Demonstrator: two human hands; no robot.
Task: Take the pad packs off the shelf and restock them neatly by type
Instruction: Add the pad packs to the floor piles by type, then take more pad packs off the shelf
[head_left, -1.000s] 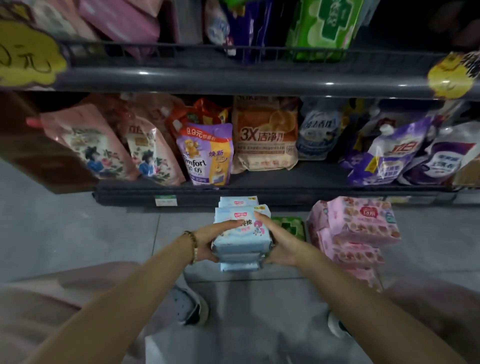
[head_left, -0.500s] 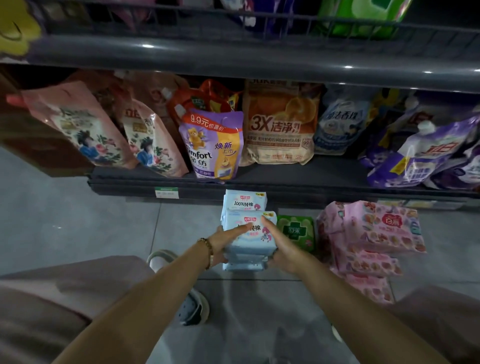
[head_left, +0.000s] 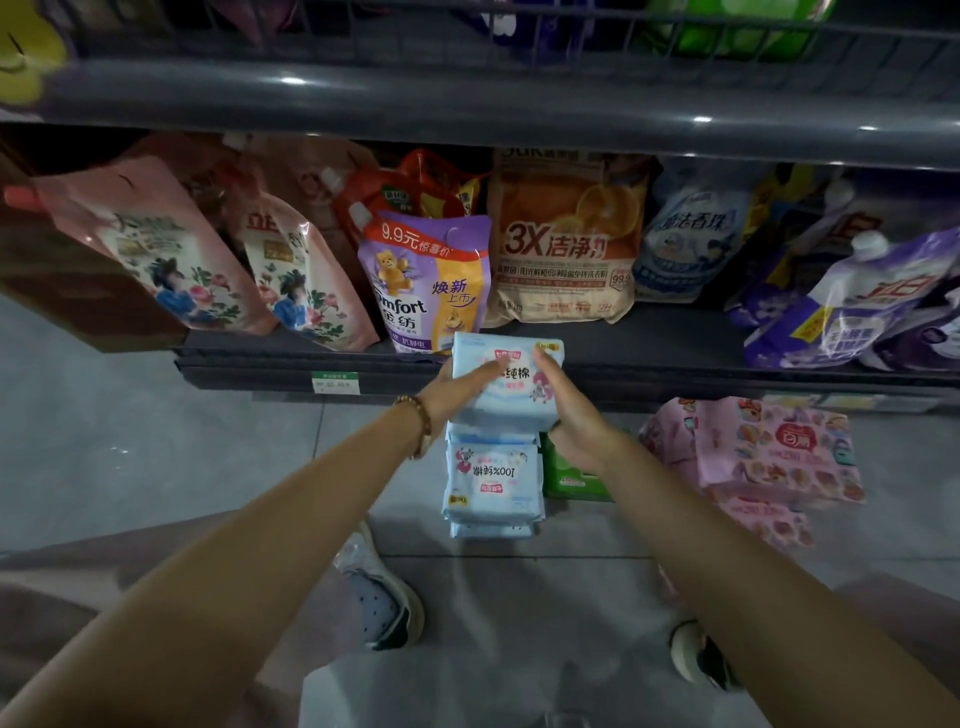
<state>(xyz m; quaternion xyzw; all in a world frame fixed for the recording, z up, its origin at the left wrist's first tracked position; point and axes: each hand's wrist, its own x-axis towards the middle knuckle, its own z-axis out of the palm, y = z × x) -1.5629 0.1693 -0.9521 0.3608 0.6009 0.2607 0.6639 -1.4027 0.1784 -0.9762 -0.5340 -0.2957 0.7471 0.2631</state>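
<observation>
Largest, the dark shelf (head_left: 649, 358), crowded with detergent refill pouches (head_left: 426, 280); below it, on the floor tiles (head_left: 156, 457), a pink pad stack (head_left: 774, 452) at the right. Lifted before the shelf edge, a blue pad bundle (head_left: 514, 387), directly above the blue floor stack (head_left: 491, 480), with a green pack (head_left: 571, 475) just beside that. Held from both sides: left hand (head_left: 452, 389) with fingers flat and pressed together on the printed face (thumb hidden), right hand (head_left: 571, 415) with thumb on top, fingers curled under the edge. Possible trouble: a lower pack sliding out, because of smooth film and mostly side pressure; also toppling of the floor stack if brushed. Counted: held, probably two; blue on floor, at least three; pink, at least three; green, one.
</observation>
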